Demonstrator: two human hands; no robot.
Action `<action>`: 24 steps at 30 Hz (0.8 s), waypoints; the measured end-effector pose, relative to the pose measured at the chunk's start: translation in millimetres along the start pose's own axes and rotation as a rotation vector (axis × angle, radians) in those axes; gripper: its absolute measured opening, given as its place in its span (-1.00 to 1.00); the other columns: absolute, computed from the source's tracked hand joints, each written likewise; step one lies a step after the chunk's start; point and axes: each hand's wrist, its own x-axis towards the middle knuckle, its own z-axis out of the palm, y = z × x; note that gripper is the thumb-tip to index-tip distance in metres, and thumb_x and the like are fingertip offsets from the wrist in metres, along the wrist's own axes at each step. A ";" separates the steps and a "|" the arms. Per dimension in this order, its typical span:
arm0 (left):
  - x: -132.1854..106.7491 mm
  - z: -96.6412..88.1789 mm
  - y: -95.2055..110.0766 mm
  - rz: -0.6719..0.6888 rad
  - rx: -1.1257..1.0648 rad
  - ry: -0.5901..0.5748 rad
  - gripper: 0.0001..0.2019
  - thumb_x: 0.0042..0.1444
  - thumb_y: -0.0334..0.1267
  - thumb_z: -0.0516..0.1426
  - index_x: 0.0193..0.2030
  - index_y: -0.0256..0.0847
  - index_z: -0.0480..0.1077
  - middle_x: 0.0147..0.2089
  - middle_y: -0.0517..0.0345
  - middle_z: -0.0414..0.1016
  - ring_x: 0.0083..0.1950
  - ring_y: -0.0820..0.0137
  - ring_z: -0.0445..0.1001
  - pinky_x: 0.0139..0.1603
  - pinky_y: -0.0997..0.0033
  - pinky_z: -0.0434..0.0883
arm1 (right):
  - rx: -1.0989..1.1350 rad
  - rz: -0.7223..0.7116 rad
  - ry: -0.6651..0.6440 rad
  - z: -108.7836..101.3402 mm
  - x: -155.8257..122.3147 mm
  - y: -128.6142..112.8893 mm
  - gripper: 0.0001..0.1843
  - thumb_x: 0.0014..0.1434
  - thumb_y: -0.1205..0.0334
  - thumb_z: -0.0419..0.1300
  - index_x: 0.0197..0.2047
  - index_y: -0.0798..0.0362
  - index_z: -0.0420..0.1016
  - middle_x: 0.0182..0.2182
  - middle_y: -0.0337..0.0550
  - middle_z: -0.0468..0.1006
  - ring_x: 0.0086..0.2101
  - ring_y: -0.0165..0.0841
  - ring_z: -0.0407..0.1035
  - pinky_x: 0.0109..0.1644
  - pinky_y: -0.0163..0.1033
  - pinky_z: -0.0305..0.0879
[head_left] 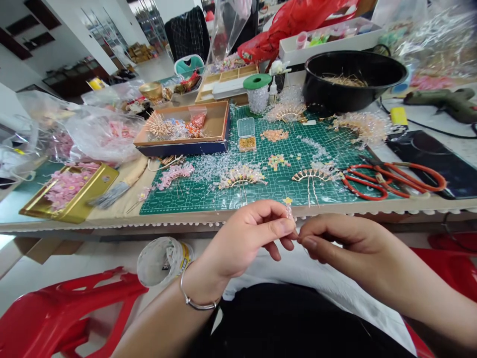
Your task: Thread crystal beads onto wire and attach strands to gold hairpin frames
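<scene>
My left hand (248,236) and my right hand (335,241) meet fingertip to fingertip over my lap, just below the table's front edge. Both are pinched on a small beaded wire piece (288,208) with a tiny yellow flower on top, which stands up between them. A silver bangle (196,298) circles my left wrist. On the green cutting mat (298,144) in front of me lie several beaded hair combs, one being a gold comb (313,176) nearest my hands, and loose clear beads.
Orange-handled pliers (395,179) lie at the mat's right edge. A black bowl (354,74) and a glue gun (447,102) stand behind. A brown box tray (186,132) and a gold tray (70,191) of pink flowers sit left. Red plastic stools (63,308) flank my legs.
</scene>
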 end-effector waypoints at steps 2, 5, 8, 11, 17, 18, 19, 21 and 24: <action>0.6 -3.4 0.3 -0.021 0.010 -0.029 -0.85 0.19 -0.25 0.23 -0.34 -0.26 0.41 -0.35 0.19 0.42 -0.34 0.51 0.47 -0.48 0.63 0.41 | -0.053 -0.078 -0.016 -2.0 1.9 -0.5 -0.79 0.31 0.14 0.16 -0.31 -0.11 0.59 -0.39 -0.31 0.60 -0.35 -0.40 0.44 -0.25 -0.30 0.31; 0.6 -6.6 0.9 -0.047 0.007 -0.051 -0.84 0.19 -0.24 0.25 -0.32 -0.26 0.41 -0.36 0.19 0.43 -0.33 0.50 0.48 -0.46 0.62 0.43 | -0.135 -0.143 -0.037 -4.7 3.8 -1.1 -0.78 0.34 0.20 0.12 -0.31 -0.10 0.56 -0.36 -0.30 0.61 -0.34 -0.40 0.45 -0.25 -0.30 0.32; 0.5 -6.6 -0.1 -0.082 -0.009 -0.031 -0.81 0.20 -0.19 0.25 -0.29 -0.27 0.39 -0.31 0.15 0.49 -0.24 0.47 0.53 -0.30 0.53 0.52 | -0.253 -0.198 0.041 -6.3 2.4 2.1 -0.79 0.35 0.25 0.04 -0.32 -0.06 0.43 -0.39 -0.27 0.53 -0.36 -0.38 0.38 -0.29 -0.26 0.28; 1.8 -3.8 -2.3 -0.132 -0.059 -0.007 -0.79 0.24 -0.18 0.20 -0.28 -0.25 0.30 -0.24 0.07 0.57 -0.20 0.42 0.59 -0.17 0.41 0.53 | -0.363 -0.145 0.073 -5.7 -0.3 7.7 -0.74 0.40 0.23 -0.05 -0.36 -0.05 0.26 -0.45 -0.26 0.42 -0.42 -0.35 0.28 -0.34 -0.22 0.21; 9.1 1.4 -6.3 -0.197 -0.204 -0.038 -0.85 0.23 -0.30 0.10 -0.30 -0.17 0.16 -0.50 0.32 0.38 -0.51 0.52 0.46 -0.41 0.51 0.43 | -0.405 -0.085 0.079 -3.6 -5.3 12.8 -0.75 0.41 0.20 -0.08 -0.30 -0.05 0.32 -0.39 -0.16 0.52 -0.39 -0.31 0.38 -0.31 -0.18 0.24; 9.9 1.8 -7.0 -0.207 -0.209 -0.030 -0.86 0.22 -0.32 0.10 -0.30 -0.16 0.16 -0.56 0.41 0.24 -0.61 0.61 0.29 -0.52 0.62 0.31 | -0.407 -0.087 0.093 -3.7 -6.4 12.8 -0.77 0.39 0.22 -0.06 -0.28 -0.05 0.36 -0.36 -0.15 0.55 -0.37 -0.29 0.41 -0.29 -0.18 0.26; 10.4 2.0 -7.7 -0.216 -0.201 -0.017 -0.86 0.21 -0.32 0.11 -0.30 -0.16 0.17 -0.59 0.46 0.11 -0.65 0.65 0.10 -0.60 0.68 0.15 | -0.407 -0.084 0.111 -3.9 -7.2 12.8 -0.79 0.37 0.23 -0.04 -0.27 -0.06 0.38 -0.33 -0.15 0.57 -0.34 -0.29 0.43 -0.27 -0.18 0.27; 10.6 2.5 -9.2 -0.214 -0.147 0.014 -0.86 0.23 -0.28 0.15 -0.28 -0.16 0.22 -0.60 0.48 0.00 -0.63 0.65 -0.11 -0.63 0.67 -0.08 | -0.395 -0.066 0.128 -5.8 -8.4 12.6 -0.78 0.36 0.20 -0.01 -0.28 -0.06 0.42 -0.34 -0.17 0.57 -0.34 -0.29 0.44 -0.29 -0.20 0.30; 9.1 2.9 -11.4 -0.153 -0.010 0.063 -0.77 0.19 -0.13 0.25 -0.27 -0.21 0.32 -0.59 0.45 0.04 -0.61 0.64 -0.09 -0.61 0.58 -0.10 | -0.352 -0.017 0.073 -16.8 -10.5 14.5 -0.72 0.37 0.11 0.01 -0.33 -0.06 0.45 -0.42 -0.20 0.55 -0.41 -0.31 0.42 -0.36 -0.22 0.30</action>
